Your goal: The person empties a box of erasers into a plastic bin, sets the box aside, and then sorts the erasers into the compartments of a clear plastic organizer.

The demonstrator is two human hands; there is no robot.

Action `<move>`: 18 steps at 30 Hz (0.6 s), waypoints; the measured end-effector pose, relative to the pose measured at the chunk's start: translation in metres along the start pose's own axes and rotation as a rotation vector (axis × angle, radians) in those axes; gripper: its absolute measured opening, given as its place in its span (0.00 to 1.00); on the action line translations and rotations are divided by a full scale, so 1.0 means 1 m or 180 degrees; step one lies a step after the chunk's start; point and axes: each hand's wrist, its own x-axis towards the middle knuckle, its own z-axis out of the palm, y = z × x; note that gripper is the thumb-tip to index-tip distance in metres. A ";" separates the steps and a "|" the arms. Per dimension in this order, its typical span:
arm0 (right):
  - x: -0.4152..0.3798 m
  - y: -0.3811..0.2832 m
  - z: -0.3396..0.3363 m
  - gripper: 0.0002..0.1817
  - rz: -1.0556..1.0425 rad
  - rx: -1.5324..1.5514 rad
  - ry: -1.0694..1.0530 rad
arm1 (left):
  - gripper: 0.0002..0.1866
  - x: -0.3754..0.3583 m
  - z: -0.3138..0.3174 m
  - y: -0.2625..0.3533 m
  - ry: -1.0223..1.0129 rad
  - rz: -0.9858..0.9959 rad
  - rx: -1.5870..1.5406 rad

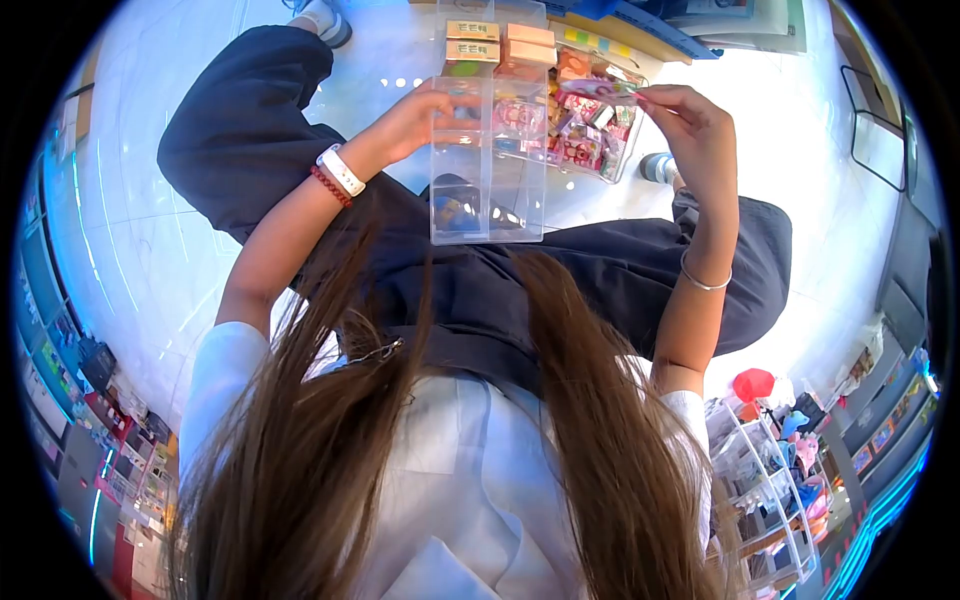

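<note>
A clear plastic divided box (487,222) stands over my lap, its near compartments see-through. My left hand (425,118) grips its left side, the fingers showing through the clear wall. With thumb and fingertips my right hand (692,118) pinches one end of a flat pink patterned packet (598,91), raised right of the box. Below that packet, a clear tray (628,160) on the floor holds many small pink and red packets (582,150). Small cartons (473,42) and peach-coloured boxes (530,45) are stacked at the far end of the divided box.
My dark-trousered legs (250,130) spread on both sides over a glossy white floor (130,220). A blue-edged shelf or counter (640,25) runs along the far side. Behind me at the right is a white wire rack (770,480) with colourful goods; stocked shelves line the left.
</note>
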 end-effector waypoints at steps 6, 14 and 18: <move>-0.006 -0.005 0.030 0.06 0.0122 0.0332 -0.0459 | 0.29 0.001 0.002 -0.001 -0.0055 -0.0107 0.0125; -0.011 0.002 0.058 0.04 -0.0013 -0.0041 -0.0653 | 0.31 -0.001 0.005 0.000 -0.0146 -0.0083 0.0251; -0.011 0.001 0.061 0.05 -0.0251 -0.0291 -0.0355 | 0.31 0.000 0.003 -0.002 -0.0154 -0.0071 0.0280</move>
